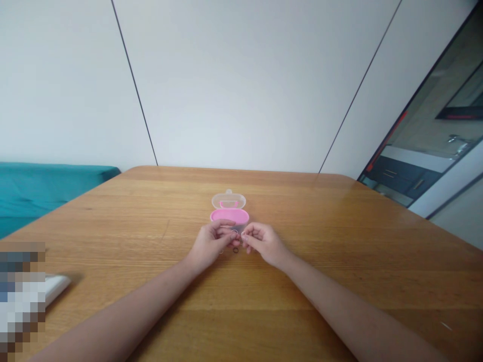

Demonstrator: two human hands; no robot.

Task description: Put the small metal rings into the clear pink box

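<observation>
Close together over the middle of the table, my two hands meet in front of a pink oval box [229,216]. Its clear lid [228,201] stands open on the far side. My left hand [213,241] pinches a small thin ring [234,233] between thumb and fingers. Thumb and forefinger of my right hand [266,242] are pressed together just beside it; what they hold, if anything, is too small to name. Below the fingers a small dark ring [236,250] lies on the wood, and a pale ring [221,252] lies partly behind my left hand.
The wooden table [320,216] reaches to a white panelled wall [237,85]. A white object [56,286], partly pixelated, lies at the left edge. A teal sofa [56,188] stands beyond on the left, and an opening with a tap [458,143] is at the right.
</observation>
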